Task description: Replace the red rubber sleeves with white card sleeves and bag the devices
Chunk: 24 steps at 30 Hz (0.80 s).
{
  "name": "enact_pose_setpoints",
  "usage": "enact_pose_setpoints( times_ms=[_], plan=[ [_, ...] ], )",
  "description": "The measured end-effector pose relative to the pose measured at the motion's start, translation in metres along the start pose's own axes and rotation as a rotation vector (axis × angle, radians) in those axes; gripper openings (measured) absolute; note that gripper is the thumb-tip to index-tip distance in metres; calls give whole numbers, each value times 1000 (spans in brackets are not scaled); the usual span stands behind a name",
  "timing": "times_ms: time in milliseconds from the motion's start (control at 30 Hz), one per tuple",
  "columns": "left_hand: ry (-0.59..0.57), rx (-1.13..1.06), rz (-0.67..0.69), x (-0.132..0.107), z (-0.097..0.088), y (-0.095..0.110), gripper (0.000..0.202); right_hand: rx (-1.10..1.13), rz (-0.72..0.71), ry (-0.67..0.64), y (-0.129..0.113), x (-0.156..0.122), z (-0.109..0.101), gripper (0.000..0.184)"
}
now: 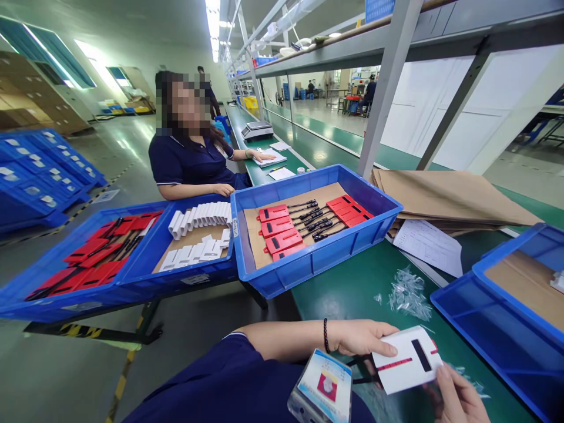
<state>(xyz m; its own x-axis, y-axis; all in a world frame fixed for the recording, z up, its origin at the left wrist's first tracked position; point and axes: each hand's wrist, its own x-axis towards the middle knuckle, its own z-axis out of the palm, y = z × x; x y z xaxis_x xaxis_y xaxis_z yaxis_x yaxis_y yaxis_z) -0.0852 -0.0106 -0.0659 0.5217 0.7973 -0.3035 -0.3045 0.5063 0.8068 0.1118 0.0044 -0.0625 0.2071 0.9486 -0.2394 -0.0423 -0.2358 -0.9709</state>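
White sleeve (408, 367) is being held just over the near edge of the green desk (352, 288), its long axis running left to right, with a red part showing at its slot. Left hand (361, 338) is nearer, its grip pinching the sleeve's left end, thumb on top. Right hand (458, 399) is touching the lower right corner from below; cannot tell whether that grip is clamping.

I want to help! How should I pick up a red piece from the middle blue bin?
Probably from above: pinch the red piece across its long edges with your hand. It lies flat on cardboard, its black cable trailing right.
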Motion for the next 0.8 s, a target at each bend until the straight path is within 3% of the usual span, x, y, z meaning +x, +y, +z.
enact_pose_setpoints(
  times_ms=[200, 367, 533, 700, 800],
  plan=[
    [14, 21, 10, 1, 5, -4, 79, 11, 6, -3, 2, 0, -8, 52],
    [6, 36, 1, -5, 12, 4, 91, 158, 65, -17, -3, 2, -11, 52],
    [48, 49, 43, -14, 22, 10, 96, 239, 221, -183, -5, 4, -16, 53],
    [55, 73, 80, -15, 30, 7, 84, 199, 65, -146, -2, 3, -22, 45],
    [81, 156, 86, -15, 30, 9, 66, 115, 60, -213, -7, 3, -27, 46]
  ],
)
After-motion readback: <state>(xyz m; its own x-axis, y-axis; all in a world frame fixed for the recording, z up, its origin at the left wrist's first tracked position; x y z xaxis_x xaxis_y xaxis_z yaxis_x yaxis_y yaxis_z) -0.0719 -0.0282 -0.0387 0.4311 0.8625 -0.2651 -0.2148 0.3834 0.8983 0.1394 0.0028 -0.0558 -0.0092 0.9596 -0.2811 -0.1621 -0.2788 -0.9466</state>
